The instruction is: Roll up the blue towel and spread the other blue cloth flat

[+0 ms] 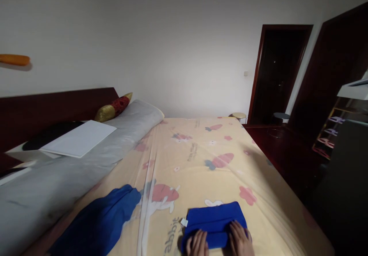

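Left hand and right hand rest flat, fingers unclenched, on a folded blue cloth lying on the bed sheet near its front edge; another blue garment lies apart, to the left.

A single head-worn view looks forward and slightly down from the foot of the bed, facing along the mattress toward the white wall and the dark doorway at right. The nearest ground is the bottom edge, where the left hand and right hand are cut off by the frame. The headboard lies far off at left.
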Demonstrator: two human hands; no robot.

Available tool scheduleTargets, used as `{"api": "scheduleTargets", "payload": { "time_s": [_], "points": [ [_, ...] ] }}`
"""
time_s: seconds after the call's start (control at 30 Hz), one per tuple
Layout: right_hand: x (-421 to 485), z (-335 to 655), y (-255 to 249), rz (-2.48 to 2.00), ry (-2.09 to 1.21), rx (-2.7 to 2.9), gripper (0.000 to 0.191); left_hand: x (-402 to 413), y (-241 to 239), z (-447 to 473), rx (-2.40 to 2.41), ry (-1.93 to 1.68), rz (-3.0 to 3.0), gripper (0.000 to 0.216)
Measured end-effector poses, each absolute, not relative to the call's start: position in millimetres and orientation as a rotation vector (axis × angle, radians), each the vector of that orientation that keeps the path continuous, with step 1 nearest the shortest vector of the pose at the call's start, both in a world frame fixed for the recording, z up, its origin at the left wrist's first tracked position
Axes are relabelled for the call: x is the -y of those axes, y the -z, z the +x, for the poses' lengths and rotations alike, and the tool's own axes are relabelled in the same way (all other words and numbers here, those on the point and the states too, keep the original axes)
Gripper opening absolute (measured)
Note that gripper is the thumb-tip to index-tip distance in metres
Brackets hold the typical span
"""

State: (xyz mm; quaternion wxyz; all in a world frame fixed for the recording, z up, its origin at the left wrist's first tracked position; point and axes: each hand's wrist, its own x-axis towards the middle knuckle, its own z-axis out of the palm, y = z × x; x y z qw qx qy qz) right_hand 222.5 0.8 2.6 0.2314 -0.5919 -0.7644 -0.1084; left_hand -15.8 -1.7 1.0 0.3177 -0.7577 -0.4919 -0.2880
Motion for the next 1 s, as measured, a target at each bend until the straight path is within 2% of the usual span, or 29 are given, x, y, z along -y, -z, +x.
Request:
{"api": "scheduleTargets", "payload": {
  "time_s": [0.1,0.23,0.43,0.57,0.77,0.87,1.0],
  "points": [
    [-5,192,-14,-1.397,0.181,2.305,0.037,-5,-14,11,1.07,0.776,-2.139,0.033],
    [-6,197,-17,-1.399,0.241,2.244,0.035,-9,-30,-8,1.084,0.615,-2.227,0.039],
    [-1,250,2,-1.565,0.379,2.109,0.028,4,-11,-72,1.7,0.64,-1.955,0.036],
    [-1,236,1,-1.716,0.185,2.013,0.036,4,-1,-59,1.934,0.656,-1.847,0.035],
    [-12,182,-23,-1.436,-0.249,2.33,0.041,-14,-11,3,1.427,0.633,-2.542,0.043],
    [-15,194,-19,-1.529,-0.17,2.262,0.041,-17,-19,1,1.606,0.529,-2.672,0.045],
    [-11,245,4,-1.666,0.104,1.99,0.032,-9,-22,-37,2.071,0.478,-2.342,0.045]
  ]
}}
